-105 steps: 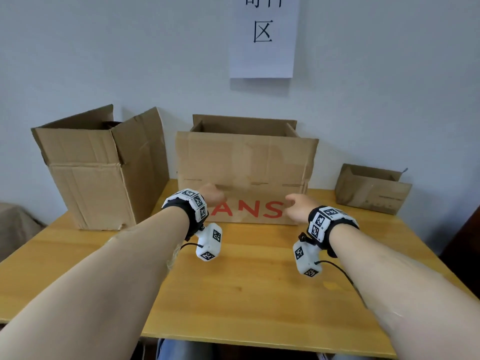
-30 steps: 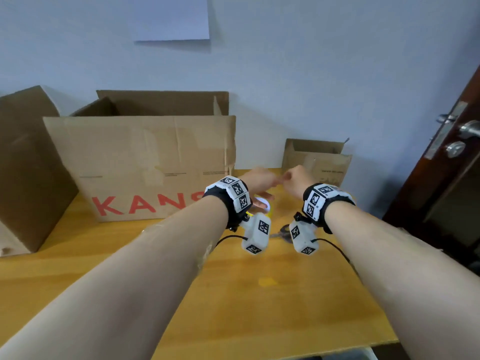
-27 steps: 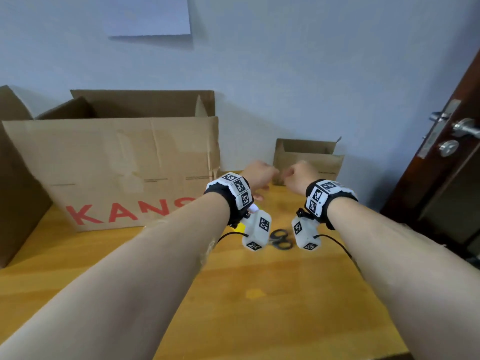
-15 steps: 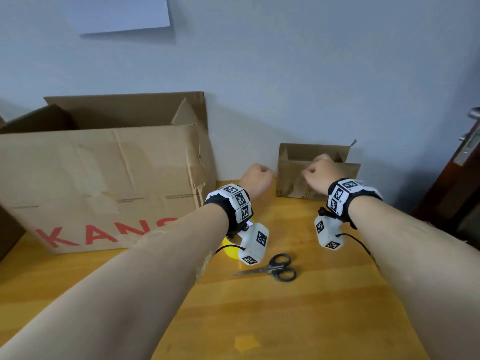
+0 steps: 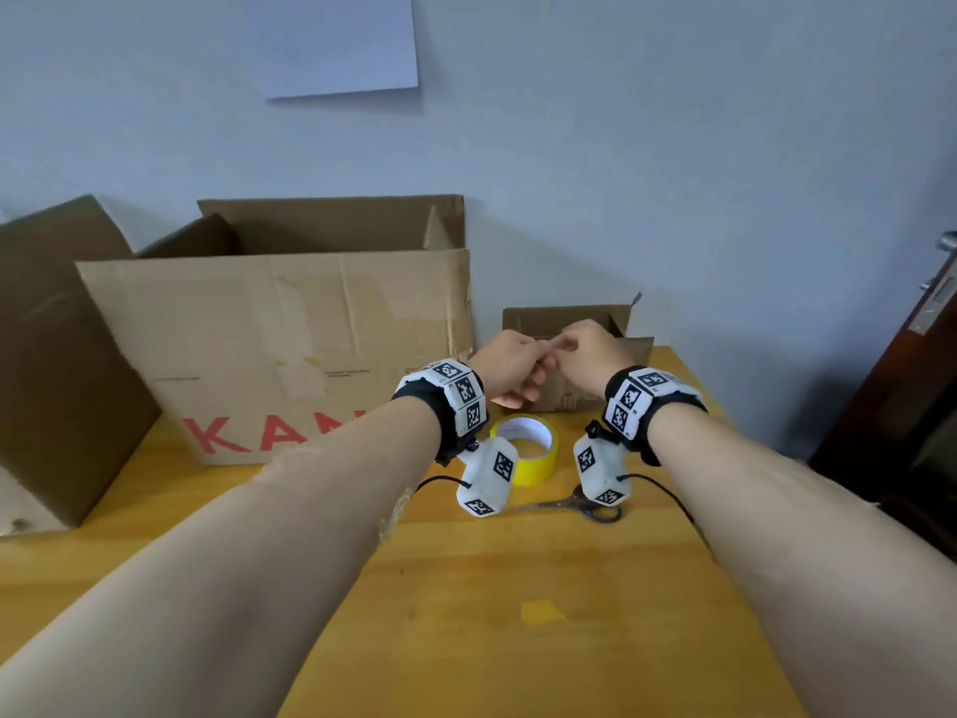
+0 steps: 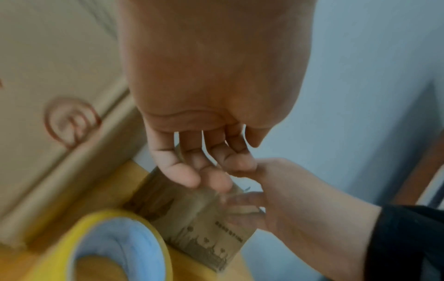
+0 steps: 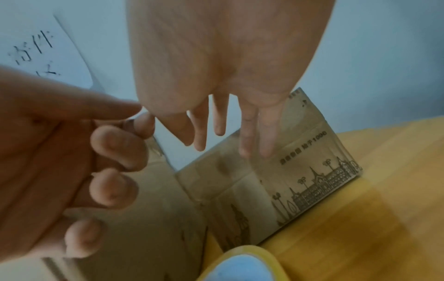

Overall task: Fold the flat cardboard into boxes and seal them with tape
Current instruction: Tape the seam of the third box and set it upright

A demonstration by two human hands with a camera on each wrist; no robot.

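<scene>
A small open cardboard box (image 5: pixel 634 355) with a printed skyline (image 7: pixel 312 186) stands at the table's back right, against the wall. My left hand (image 5: pixel 510 362) and right hand (image 5: pixel 585 349) meet in the air just in front of it. The left hand's fingers (image 7: pixel 113 188) are curled, its thumb and forefinger tips touching the right thumb; nothing shows between them. The right hand's fingers (image 7: pixel 245 136) hang straight and loose, holding nothing. A yellow tape roll (image 5: pixel 544 458) lies flat on the table under my wrists, and scissors (image 5: pixel 595 510) lie just in front of it.
A large open box with red letters (image 5: pixel 279 344) stands left of the small one, and another brown box (image 5: pixel 57 355) is at the far left. The wooden table (image 5: pixel 518 588) is bare towards me. A dark door (image 5: pixel 922 365) is at the right.
My right hand has come off the small box's top edge and moved left to meet the left hand. The view has swung back left, and the tape roll now shows fully.
</scene>
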